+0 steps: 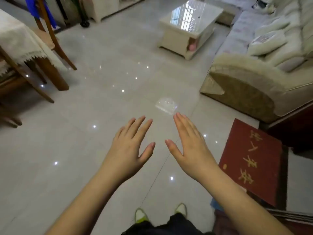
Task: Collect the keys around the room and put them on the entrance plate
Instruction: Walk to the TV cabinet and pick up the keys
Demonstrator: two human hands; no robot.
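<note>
I have both bare hands held out in front of me, backs up, over the glossy pale grey tiled floor (84, 150). The left hand (128, 148) has its fingers straight and slightly fanned, thumb out to the side, holding nothing. The right hand (189, 146) has its fingers straight and pressed together, thumb splayed toward the left one, also holding nothing; the two thumbs are near each other but apart. I cannot see any keys or the entrance plate from here. To my right lies a red doormat with gold characters (252, 163), and beyond it a cream upholstered sofa with cushions (254, 68). A cream coffee table with a glass top (189, 28) stands farther ahead. On my left is a wooden table draped in a cream lace cloth (22, 43) with a wooden chair (50, 34) beside it. My yellow-green shoes (141, 216) show at the bottom edge
</note>
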